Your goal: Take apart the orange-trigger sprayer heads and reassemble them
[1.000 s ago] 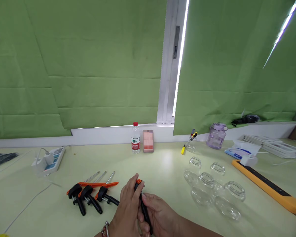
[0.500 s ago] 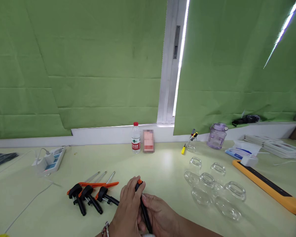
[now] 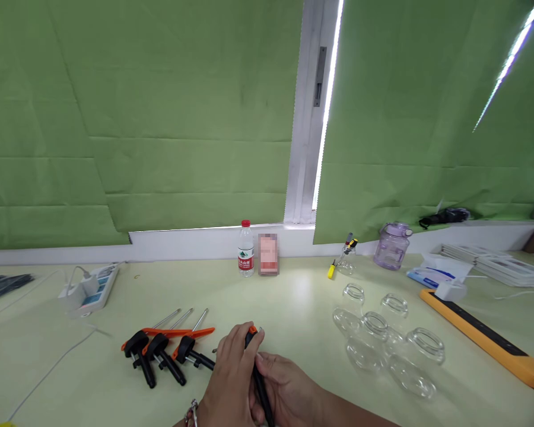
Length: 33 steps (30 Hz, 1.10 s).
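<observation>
My left hand, a bracelet at its wrist, is closed over a black tube-shaped part with an orange tip at the bottom middle. From the right, my right hand grips the same part, thumb against its side. The fingers hide much of it. A small silvery tip shows beside its upper end; I cannot tell what it belongs to. Left of my hands lie several black spray-head-like parts with orange levers and thin metal rods.
Several clear glass bottles are at the right, beside an orange-and-black bar. Behind them are a yellow screwdriver and a purple jug. A water bottle stands at the back; a power strip lies left.
Both hands keep their hold on the black part and have shifted only slightly. A small silvery tip now shows beside the part's upper end.
</observation>
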{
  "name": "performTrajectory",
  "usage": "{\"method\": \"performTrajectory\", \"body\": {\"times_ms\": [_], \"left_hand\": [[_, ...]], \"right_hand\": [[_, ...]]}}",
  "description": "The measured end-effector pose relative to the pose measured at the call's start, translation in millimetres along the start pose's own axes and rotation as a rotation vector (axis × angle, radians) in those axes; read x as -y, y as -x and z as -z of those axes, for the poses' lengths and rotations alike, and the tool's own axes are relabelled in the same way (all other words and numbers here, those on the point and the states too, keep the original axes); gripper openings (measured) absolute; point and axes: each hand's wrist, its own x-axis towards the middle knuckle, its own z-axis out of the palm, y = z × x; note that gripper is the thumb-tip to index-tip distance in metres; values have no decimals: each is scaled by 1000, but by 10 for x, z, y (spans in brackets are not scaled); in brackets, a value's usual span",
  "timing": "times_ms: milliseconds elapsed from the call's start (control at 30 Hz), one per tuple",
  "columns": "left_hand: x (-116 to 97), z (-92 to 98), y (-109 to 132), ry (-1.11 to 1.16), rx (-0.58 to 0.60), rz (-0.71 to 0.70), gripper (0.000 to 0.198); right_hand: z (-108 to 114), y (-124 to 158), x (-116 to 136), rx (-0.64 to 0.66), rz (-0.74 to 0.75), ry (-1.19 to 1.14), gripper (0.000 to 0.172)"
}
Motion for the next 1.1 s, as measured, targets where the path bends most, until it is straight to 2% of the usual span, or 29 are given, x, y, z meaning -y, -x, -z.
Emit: {"method": "performTrajectory", "body": {"times_ms": [200,367,500,600,667,733,800,867,967,1100], "left_hand": [[43,-36,19,147,-3,-12,96],[93,-68,61,286,24,-8,101],[73,35,29,383,7,13,106],[31,157,-21,459,-13,51,107],[4,231,-44,512,-3,108,104],[-15,287,-52,586,21,193,101],[-21,324,-58,691,61,292,98],[-21,349,-79,813,133,402,96],[-25,373,-148,969,268,565,89],[-39,396,-225,1142,341,731,68]], "right_hand": [[-16,18,18,-17,-28,44,63],[3,15,12,15,-34,80,66],[19,41,84,9,-10,180,68],[89,47,209,-92,36,333,71],[191,29,303,-201,96,466,64],[329,-2,383,-317,157,646,47],[474,-35,438,-412,194,928,29],[593,-65,463,-460,242,1282,20],[689,-103,456,-433,275,1700,28],[704,-137,416,-381,195,1943,43]]}}
